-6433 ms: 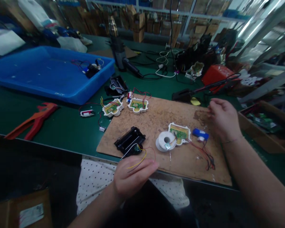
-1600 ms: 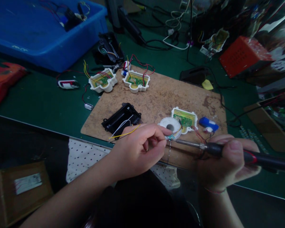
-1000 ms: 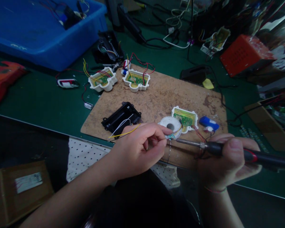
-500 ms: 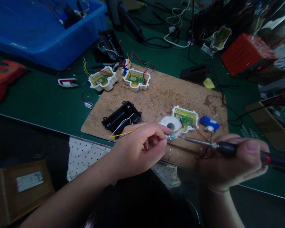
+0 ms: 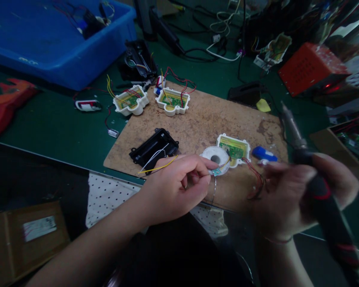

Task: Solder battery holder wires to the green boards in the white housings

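Note:
My left hand (image 5: 182, 181) is closed in a pinch at the edge of a small green circuit board (image 5: 217, 172), which rests over the rim of a white solder spool (image 5: 208, 153). A strand of solder wire (image 5: 214, 189) hangs below the spool. Yellow and white wires lead from a black plastic case (image 5: 145, 149) to beneath that hand. My right hand (image 5: 299, 195), somewhat blurred, grips a soldering iron (image 5: 320, 187) with its tip pointing up, apart from the board. Beside the spool lies a white housing (image 5: 233, 149) with a green board inside and red wires trailing toward my right hand.
Two more white housings (image 5: 131, 100) sit at the back of the brown work board (image 5: 203, 113). A blue battery pack (image 5: 263, 154) lies at right. Farther out are a blue bin (image 5: 74, 65), an orange-red tool (image 5: 8, 103), a red box (image 5: 312, 67) and loose cables.
My right hand has swung the soldering iron's tip up and away from the small circuit board. My left hand keeps its place at the board.

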The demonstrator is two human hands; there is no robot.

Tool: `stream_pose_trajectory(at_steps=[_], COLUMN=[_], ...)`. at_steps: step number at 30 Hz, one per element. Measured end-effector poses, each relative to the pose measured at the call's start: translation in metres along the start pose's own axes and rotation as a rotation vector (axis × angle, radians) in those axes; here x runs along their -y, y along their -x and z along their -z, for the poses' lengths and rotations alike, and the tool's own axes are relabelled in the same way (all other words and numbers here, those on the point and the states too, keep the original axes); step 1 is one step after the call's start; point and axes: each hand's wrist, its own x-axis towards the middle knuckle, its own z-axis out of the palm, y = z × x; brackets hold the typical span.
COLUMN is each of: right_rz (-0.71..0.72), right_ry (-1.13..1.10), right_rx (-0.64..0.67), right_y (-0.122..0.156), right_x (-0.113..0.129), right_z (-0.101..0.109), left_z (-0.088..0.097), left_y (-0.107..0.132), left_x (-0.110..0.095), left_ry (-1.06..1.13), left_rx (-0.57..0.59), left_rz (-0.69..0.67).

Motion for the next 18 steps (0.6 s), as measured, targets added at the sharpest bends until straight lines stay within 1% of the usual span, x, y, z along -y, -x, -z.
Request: stream_pose_trajectory(at_steps=[1, 4, 5, 6, 9, 11, 13, 15, 16, 17, 18], right_rz=[0.043, 0.139, 0.163, 0.186, 0.175, 0.146, 0.133, 0.124, 0.119, 0.111, 0.104], right_ry=[-0.008, -0.004, 0.018, 0.047, 0.087, 0.075, 0.064, 0.054, 0.05, 0.049, 0.048], right_rx=[0.085, 0.411, 0.485, 0.531, 0.579, 0.578, 0.574, 0.569, 0.568, 0.567, 0.565], right_y=[0.001, 0.004, 0.004, 0.005, 0.005, 0.005, 0.006, 0.006, 0.006, 0.006, 0.006], right_x=[0.003, 0.01, 0.01, 0.01, 0.006, 0.004, 0.003, 0.003, 0.003, 0.004, 0.004], right_z=[-0.002, -0.006, -0.007, -0.007, -0.007, -0.007, -0.006, -0.006, -0.007, -0.007, -0.007], left_z=[0.0, -0.002, -0.003, -0.004, -0.007, -0.009, -0.009, -0.007, -0.006, -0.004, -0.001], left_y=[0.0, 0.001, 0.001, 0.001, 0.003, 0.008, 0.018, 0.033, 0.042, 0.05, 0.058], left_x=[0.001, 0.002, 0.002, 0.002, 0.002, 0.004, 0.009, 0.017, 0.022, 0.026, 0.03], left_ry=[0.003, -0.004, -0.009, -0.014, -0.043, -0.133, -0.289, -0.445, -0.501, -0.543, -0.566], left_rx=[-0.001, -0.023, -0.032, -0.036, -0.07, -0.132, -0.208, -0.236, -0.229, -0.213, -0.228], left_rz=[-0.001, -0.017, -0.03, -0.045, -0.102, -0.168, -0.3, -0.479, -0.559, -0.602, -0.61])
